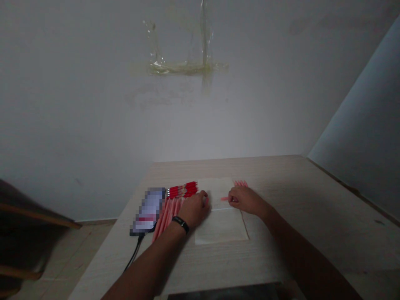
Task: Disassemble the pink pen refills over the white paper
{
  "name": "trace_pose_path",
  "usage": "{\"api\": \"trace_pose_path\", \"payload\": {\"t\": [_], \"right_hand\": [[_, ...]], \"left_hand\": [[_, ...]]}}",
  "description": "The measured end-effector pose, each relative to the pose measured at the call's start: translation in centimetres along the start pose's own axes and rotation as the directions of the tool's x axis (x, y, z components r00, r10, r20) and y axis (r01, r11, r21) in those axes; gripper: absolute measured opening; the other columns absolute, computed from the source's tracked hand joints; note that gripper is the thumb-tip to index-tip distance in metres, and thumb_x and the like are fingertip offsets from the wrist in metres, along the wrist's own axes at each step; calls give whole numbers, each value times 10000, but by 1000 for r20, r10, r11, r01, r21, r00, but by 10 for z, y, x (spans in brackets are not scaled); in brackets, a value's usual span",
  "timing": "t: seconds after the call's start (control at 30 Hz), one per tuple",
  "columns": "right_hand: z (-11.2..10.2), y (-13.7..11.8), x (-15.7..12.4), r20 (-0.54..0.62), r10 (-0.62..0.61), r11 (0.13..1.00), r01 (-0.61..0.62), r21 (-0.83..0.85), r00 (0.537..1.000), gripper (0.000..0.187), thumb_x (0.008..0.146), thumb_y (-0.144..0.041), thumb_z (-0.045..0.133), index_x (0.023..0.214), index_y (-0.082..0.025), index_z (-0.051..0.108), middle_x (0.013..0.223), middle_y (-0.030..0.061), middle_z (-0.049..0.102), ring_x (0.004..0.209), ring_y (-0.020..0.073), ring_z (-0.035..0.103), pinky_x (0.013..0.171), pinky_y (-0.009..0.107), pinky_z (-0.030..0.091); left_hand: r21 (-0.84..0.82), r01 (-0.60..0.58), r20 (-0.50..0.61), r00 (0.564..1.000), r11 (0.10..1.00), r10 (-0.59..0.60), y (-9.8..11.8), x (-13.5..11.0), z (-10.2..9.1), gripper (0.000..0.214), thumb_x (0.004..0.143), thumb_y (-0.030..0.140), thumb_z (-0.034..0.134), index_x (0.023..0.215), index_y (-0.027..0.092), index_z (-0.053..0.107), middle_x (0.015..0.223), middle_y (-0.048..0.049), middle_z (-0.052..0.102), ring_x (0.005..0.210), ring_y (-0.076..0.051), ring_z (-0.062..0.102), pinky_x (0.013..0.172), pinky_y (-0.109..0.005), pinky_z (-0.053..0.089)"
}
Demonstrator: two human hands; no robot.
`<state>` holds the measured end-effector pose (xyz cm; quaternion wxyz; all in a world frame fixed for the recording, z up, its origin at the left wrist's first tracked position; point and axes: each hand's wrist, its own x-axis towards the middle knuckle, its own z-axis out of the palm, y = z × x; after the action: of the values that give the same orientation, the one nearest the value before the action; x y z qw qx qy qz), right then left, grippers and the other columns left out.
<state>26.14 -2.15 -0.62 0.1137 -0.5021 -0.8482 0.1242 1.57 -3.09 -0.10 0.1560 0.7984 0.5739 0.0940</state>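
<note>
My right hand (245, 199) is closed, and a short length of a slim pink stick (224, 198) pokes out to the left of its fingers. Just beyond that hand, the tips of several pink sticks (240, 183) show; the hand hides the rest. My left hand (196, 207), with a black band on the wrist, has its fingers curled in. A small pinkish patch shows at its fingertips, too small to make out. Beside it lie a row of long pink sticks (165, 216) and a bundle of red pen-like pieces (183, 190). Under both hands lies a pale flat sheet (220, 229).
A phone (147, 211) with a black cable (134, 253) lies at the left of the wooden-topped table (200, 262). The wall (250, 125) rises behind the table's far edge. A dark object with wooden bars (37, 216) stands at the left.
</note>
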Motion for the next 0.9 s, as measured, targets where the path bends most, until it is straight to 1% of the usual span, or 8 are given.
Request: {"api": "trace_pose_path", "payload": {"t": [0.1, 0.23, 0.33, 0.47, 0.6, 0.73, 0.9], "right_hand": [[-1, 0, 0, 1, 2, 1000, -2, 14, 1000, 81, 834, -174, 625, 794, -189, 694, 875, 46, 714, 862, 190, 608, 922, 318, 356], [-3, 2, 0, 14, -4, 1000, 4, 27, 1000, 81, 848, -183, 626, 813, -191, 698, 887, 56, 711, 868, 194, 605, 865, 298, 368], [-3, 4, 1, 5, -35, 999, 35, 9, 999, 86, 866, -200, 627, 808, -176, 686, 860, 48, 701, 835, 180, 597, 817, 285, 359], [-1, 8, 2, -52, -51, 999, 51, -11, 997, 97, 875, -216, 637, 797, -169, 670, 817, 28, 686, 819, 169, 587, 789, 281, 339], [0, 10, 2, -50, -45, 999, 45, -12, 998, 85, 854, -204, 660, 776, -169, 661, 804, 24, 682, 808, 168, 585, 757, 274, 331], [0, 10, 2, -52, -27, 1000, 27, -3, 998, 67, 851, -199, 661, 790, -173, 669, 825, 29, 688, 820, 173, 588, 759, 273, 330], [1, 10, 1, -65, -28, 1000, 28, 7, 998, 91, 866, -221, 649, 789, -177, 672, 811, 28, 682, 827, 178, 590, 808, 288, 339]], "left_hand": [[-10, -4, -21, 1000, 1000, 4, -2, 1, 2, 311, 939, 345, 511, 1193, 196, 610, 976, -104, 743, 803, -201, 688, 671, -277, 432], [-57, -16, -18, 1000, 998, 15, -4, 2, 4, 344, 951, 379, 496, 1210, 184, 613, 921, -91, 750, 784, -199, 685, 654, -275, 424], [-92, -30, -24, 999, 995, 28, -5, 3, 5, 348, 951, 385, 494, 1185, 171, 638, 892, -90, 750, 765, -195, 680, 650, -275, 419], [-120, -42, -38, 999, 992, 38, -6, 5, 4, 328, 952, 368, 491, 1124, 162, 679, 878, -101, 748, 742, -193, 672, 665, -281, 419], [-145, -43, -43, 998, 988, 38, -7, 5, 4, 324, 933, 385, 526, 1113, 161, 677, 896, -106, 743, 743, -196, 664, 654, -280, 410], [-151, -45, -60, 998, 987, 36, -9, 4, 8, 341, 924, 429, 531, 1120, 178, 653, 839, -84, 732, 725, -202, 655, 620, -277, 387], [-108, -52, -39, 998, 993, 48, -7, 1, 9, 342, 882, 396, 583, 1144, 182, 630, 847, -90, 729, 703, -201, 651, 626, -279, 377]]}}
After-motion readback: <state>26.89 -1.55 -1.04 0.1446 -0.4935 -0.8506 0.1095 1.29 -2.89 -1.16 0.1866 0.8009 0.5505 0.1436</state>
